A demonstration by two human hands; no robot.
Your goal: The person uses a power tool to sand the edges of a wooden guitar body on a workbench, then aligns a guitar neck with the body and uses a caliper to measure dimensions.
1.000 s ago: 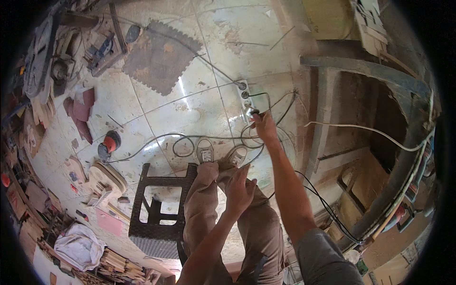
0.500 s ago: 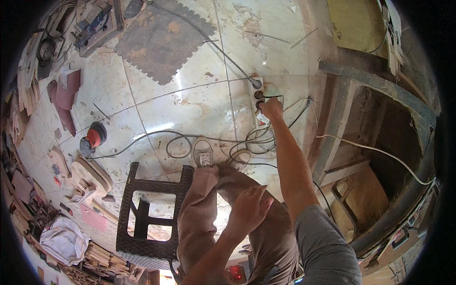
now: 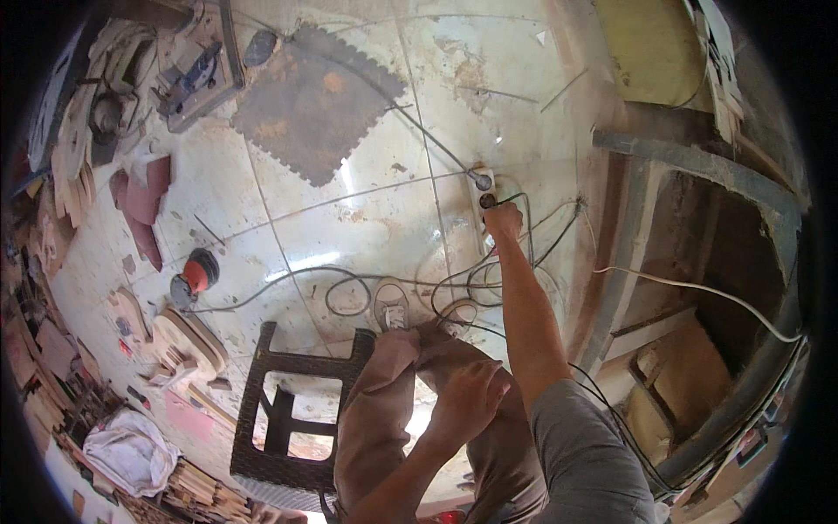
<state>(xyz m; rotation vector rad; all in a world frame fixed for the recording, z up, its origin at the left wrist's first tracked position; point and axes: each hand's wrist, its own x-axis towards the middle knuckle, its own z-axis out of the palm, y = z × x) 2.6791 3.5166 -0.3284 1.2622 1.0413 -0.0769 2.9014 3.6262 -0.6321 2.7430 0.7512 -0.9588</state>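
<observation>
Tiled floor [image 3: 349,218] is pretty cluttered: a dark jigsaw-edged foam mat [image 3: 314,105] sits up top, and a dark woven stool [image 3: 297,410] stands right beside the person's left knee. Loose cables [image 3: 410,288] loop all over the tiles between the feet and the white power strip [image 3: 483,196]. Right hand [image 3: 504,218] reaches down to the strip, fingers closed on a dark plug [image 3: 489,201] there. Left hand [image 3: 467,402] rests open on the thigh. A small red-and-black tool [image 3: 194,277] lies off left.
</observation>
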